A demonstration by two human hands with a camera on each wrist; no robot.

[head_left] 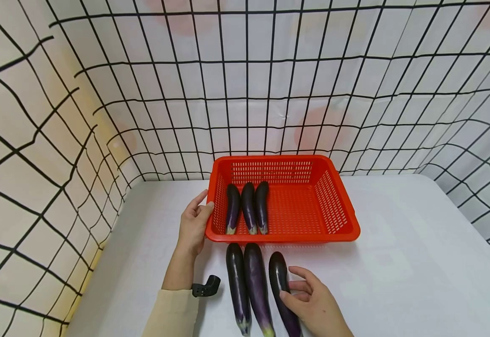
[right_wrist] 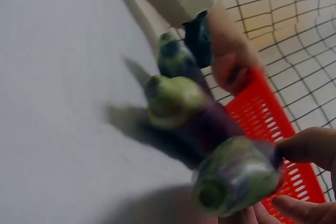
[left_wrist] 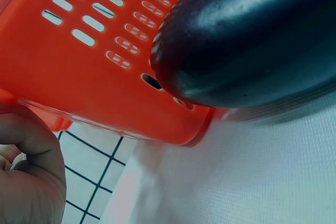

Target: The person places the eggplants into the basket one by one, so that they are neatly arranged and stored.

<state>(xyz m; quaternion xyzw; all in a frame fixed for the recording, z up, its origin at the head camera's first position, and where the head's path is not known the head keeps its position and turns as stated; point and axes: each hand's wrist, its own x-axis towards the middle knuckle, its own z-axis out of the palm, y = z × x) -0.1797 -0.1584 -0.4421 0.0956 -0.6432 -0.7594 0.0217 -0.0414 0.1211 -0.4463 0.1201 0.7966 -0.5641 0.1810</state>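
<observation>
My left hand [head_left: 193, 228] grips the left rim of a red plastic basket [head_left: 287, 237], thumb on the rim. Inside, at the left, three dark purple eggplants [head_left: 248, 206] lie side by side, stem ends toward me. In front of the basket, two more eggplants [head_left: 256, 283] lie together on the white table. Just right of them, my right hand [head_left: 315, 300] holds a third eggplant [head_left: 278, 276] between thumb and fingers. In the right wrist view its green stem end [right_wrist: 236, 179] faces the camera. A rounded eggplant end [left_wrist: 231, 51] overlaps the basket wall in the left wrist view.
A black wire grid [head_left: 246, 98] with pale cloth behind it stands at the back and both sides of the white table [head_left: 405, 262]. The basket sits near the back grid. A black strap device [head_left: 207, 286] is on my left wrist.
</observation>
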